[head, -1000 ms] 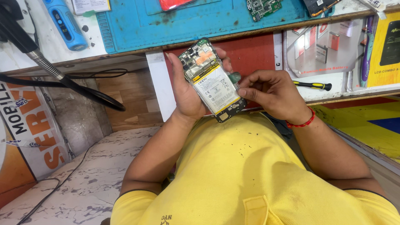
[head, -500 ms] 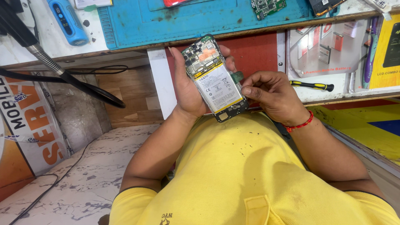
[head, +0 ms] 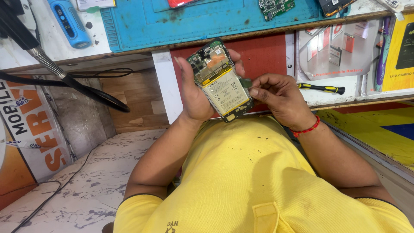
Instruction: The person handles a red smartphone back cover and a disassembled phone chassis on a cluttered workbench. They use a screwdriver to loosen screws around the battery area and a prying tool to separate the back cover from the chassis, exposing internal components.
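Step in hand: judged to be work on the side edge of an opened phone (head: 222,82), back cover off, held above the lap in front of the bench (head: 64,43).
Phone position: below the bench edge, tilted, camera end pointing up and away, charging end toward the yellow shirt (head: 241,172).
Left hand (head: 194,92): cradles the phone from behind; thumb along its left edge, fingertips wrapped over the top right corner. Closed around the phone.
Right hand (head: 276,97): fingers drawn together at the phone's right edge, thumb and forefinger meeting there. Whether a small part or tool sits between them cannot be told.
Next move, as judged: calls for fine fingertip force at that edge while the left hand keeps the frame steady; a slip could strain the thin parts inside.
Phone build: flat rectangle; pale glossy battery (head: 226,92) fills the middle; green circuit board with an orange patch at the upper end; dark rigid frame.
Bench: white top, scuffed and spotted; blue mat (head: 194,21), rubbery, ridged along its left side.
Mat load: a small green board (head: 276,6) at its far edge.
Nearby: a screwdriver (head: 321,88) with yellow-and-black handle on the shelf to the right; a blue handheld tool (head: 69,21) on the bench; a flexible metal lamp neck (head: 47,64) at left.
Wrist: red thread band (head: 306,128) on the right.
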